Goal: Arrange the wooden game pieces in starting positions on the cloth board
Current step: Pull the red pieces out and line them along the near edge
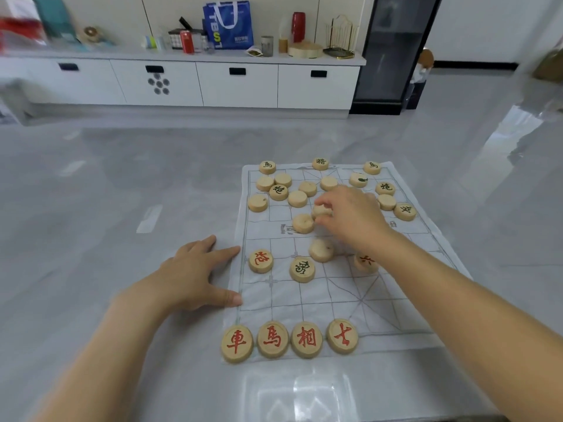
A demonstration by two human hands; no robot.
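A white cloth board [332, 296] with a printed grid lies on the grey floor. Several round wooden pieces sit on it. A row of red-lettered pieces [289, 339] lines the near edge. Black-lettered and face-down pieces [297, 198] crowd the far half. My right hand [350, 214] hovers over the middle and pinches a face-down wooden piece [322, 210] between thumb and fingers. My left hand [195, 275] lies flat on the floor, its fingertips touching the cloth's left edge. A red cannon piece [260, 261] and a black-lettered piece [302, 269] sit near the middle.
A long white cabinet [195, 83] runs along the back wall, with a blue bag [228, 24], red cans and jars on top. A dark glass-fronted cabinet [393, 53] stands at the right. Glossy grey floor surrounds the cloth.
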